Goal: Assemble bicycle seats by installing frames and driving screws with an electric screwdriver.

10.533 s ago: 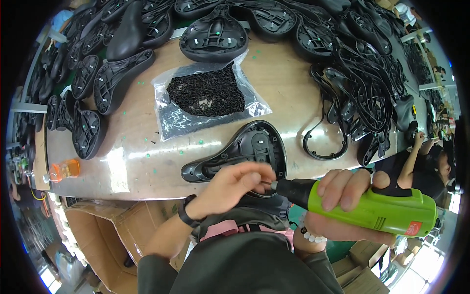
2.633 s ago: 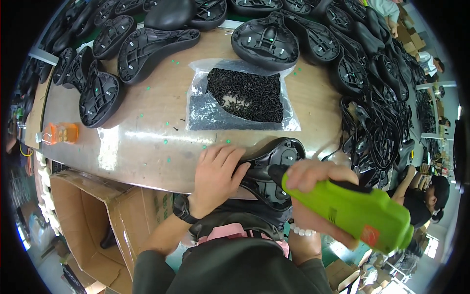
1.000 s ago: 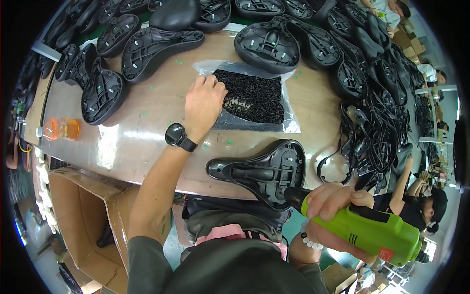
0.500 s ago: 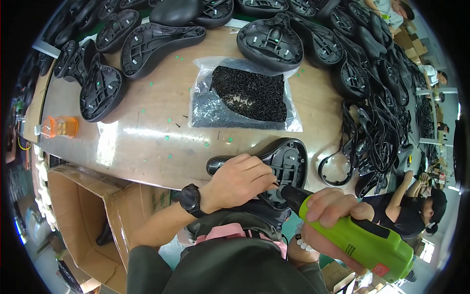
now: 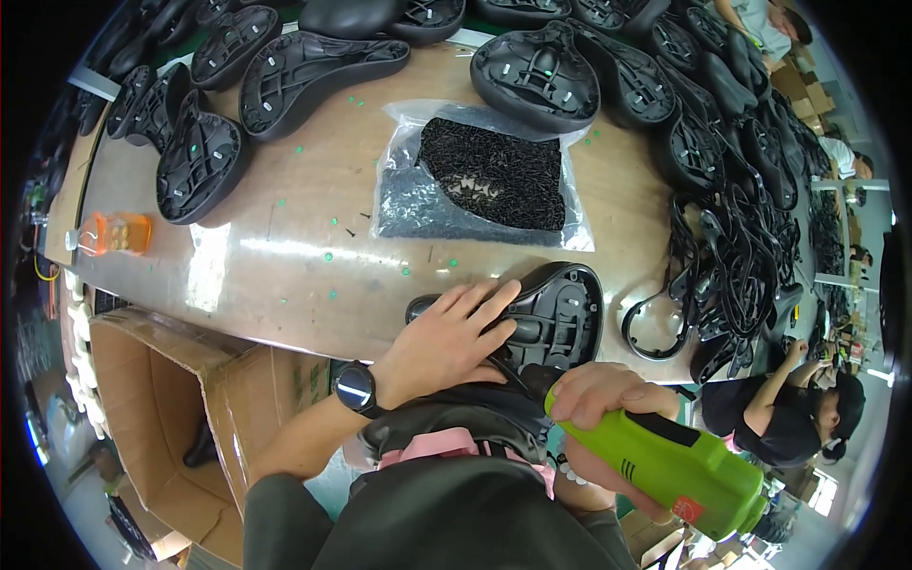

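Observation:
A black bicycle saddle [image 5: 560, 313] lies upside down at the near edge of the wooden table [image 5: 285, 266]. My left hand [image 5: 446, 337], with a black watch on the wrist, lies flat on the saddle's narrow end and holds it down. My right hand [image 5: 598, 399] grips a bright green power screwdriver [image 5: 674, 465], whose black nose points at the saddle's underside. A clear plastic bag of small black screws [image 5: 489, 176] lies on the table just beyond the saddle.
Many more black saddles [image 5: 304, 66] crowd the far and right sides of the table, with black curved brackets [image 5: 660, 323] on the right. An orange container [image 5: 119, 233] sits at the left. An open cardboard box [image 5: 161, 408] stands below the table. A person in black [image 5: 788, 418] works at the right.
My left hand went out to the screw bag, came back to the saddle and now lies flat on it. The green screwdriver has moved up to the saddle's underside.

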`<act>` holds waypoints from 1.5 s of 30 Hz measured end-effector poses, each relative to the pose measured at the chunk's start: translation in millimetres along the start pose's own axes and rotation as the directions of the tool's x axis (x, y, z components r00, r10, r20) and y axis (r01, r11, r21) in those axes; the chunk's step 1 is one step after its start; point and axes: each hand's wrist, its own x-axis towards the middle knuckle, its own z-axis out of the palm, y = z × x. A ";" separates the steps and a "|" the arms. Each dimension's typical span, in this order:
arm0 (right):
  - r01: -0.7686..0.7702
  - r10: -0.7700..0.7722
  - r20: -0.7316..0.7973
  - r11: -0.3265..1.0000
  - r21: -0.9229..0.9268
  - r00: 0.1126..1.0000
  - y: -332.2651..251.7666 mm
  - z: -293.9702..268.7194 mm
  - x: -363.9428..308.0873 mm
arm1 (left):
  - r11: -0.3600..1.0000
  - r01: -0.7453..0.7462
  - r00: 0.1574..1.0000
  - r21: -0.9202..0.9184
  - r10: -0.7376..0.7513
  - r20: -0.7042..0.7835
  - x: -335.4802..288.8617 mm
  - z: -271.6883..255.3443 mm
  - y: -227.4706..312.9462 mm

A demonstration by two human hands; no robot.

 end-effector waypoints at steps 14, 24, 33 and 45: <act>-0.015 0.014 0.082 1.000 0.012 0.997 21.4 11.1 -3.5 | 0.998 -0.011 1.000 0.065 0.011 0.005 -3.4 5.6 -5.5; -0.215 0.215 0.046 0.977 -0.013 0.975 3.9 13.9 -3.8 | 0.999 -0.036 0.994 -0.039 0.032 -0.109 -6.8 4.0 -2.2; 0.003 0.002 0.060 0.997 -0.073 0.998 4.0 14.4 -14.5 | 0.993 -0.065 0.973 -0.102 0.041 -0.227 -15.9 17.1 -3.9; -0.217 0.218 -0.132 0.976 0.021 0.967 -4.8 15.4 7.8 | 0.996 -0.061 0.974 -0.064 0.046 -0.220 -15.9 22.4 -5.3</act>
